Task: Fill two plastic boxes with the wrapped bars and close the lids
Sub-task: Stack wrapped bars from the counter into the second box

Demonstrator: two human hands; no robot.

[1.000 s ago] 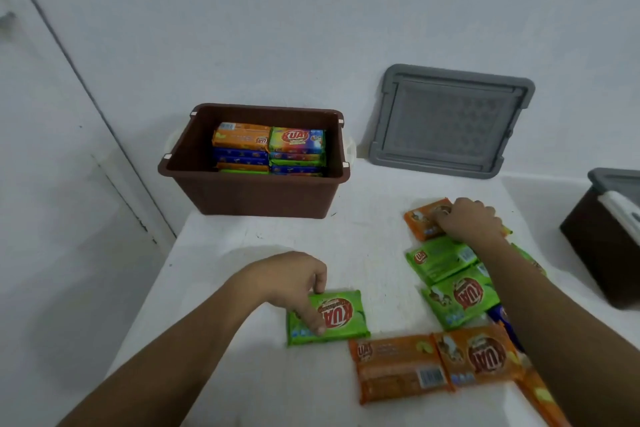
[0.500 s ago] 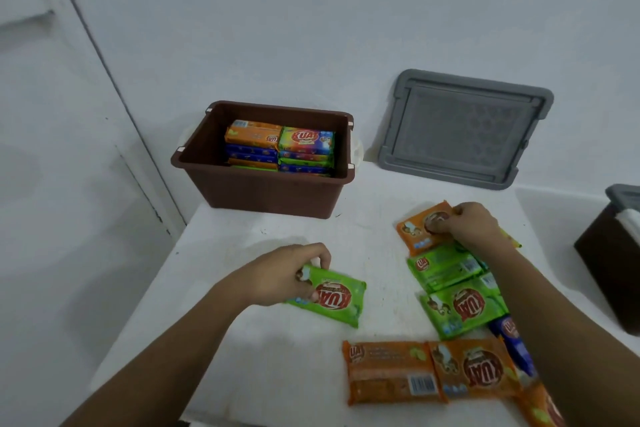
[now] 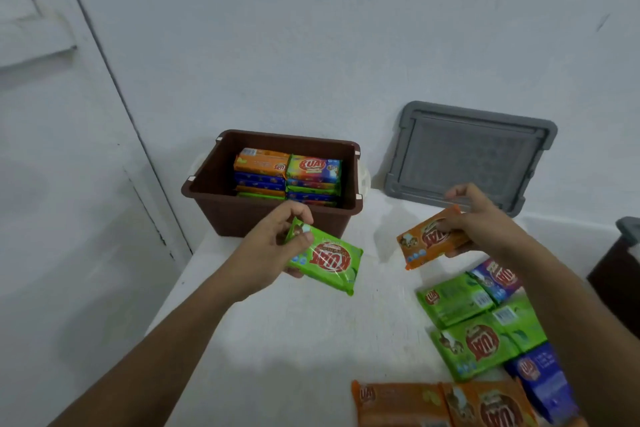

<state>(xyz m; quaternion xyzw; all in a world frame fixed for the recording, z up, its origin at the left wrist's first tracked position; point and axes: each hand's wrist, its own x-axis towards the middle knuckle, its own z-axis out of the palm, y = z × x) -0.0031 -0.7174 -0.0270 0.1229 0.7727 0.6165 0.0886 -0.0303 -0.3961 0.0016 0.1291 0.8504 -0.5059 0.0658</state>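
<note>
An open brown plastic box (image 3: pixel 221 204) stands at the back of the white table, with two stacks of wrapped bars (image 3: pixel 287 173) filling its right part. My left hand (image 3: pixel 273 246) holds a green wrapped bar (image 3: pixel 329 262) in the air just in front of the box. My right hand (image 3: pixel 481 218) holds an orange wrapped bar (image 3: pixel 427 241) up over the table, to the right of the box. Several more green, blue and orange bars (image 3: pixel 478 343) lie on the table at the lower right.
A grey lid (image 3: pixel 467 156) leans against the wall behind my right hand. A second brown box (image 3: pixel 616 274) with a grey lid on it shows at the right edge. The table (image 3: pixel 294 350) ends at the left, next to a white door.
Both hands have lifted their bars off the table. The left hand carried the green bar toward the brown box; the right hand raised the orange bar from the pile. The view tilted down.
</note>
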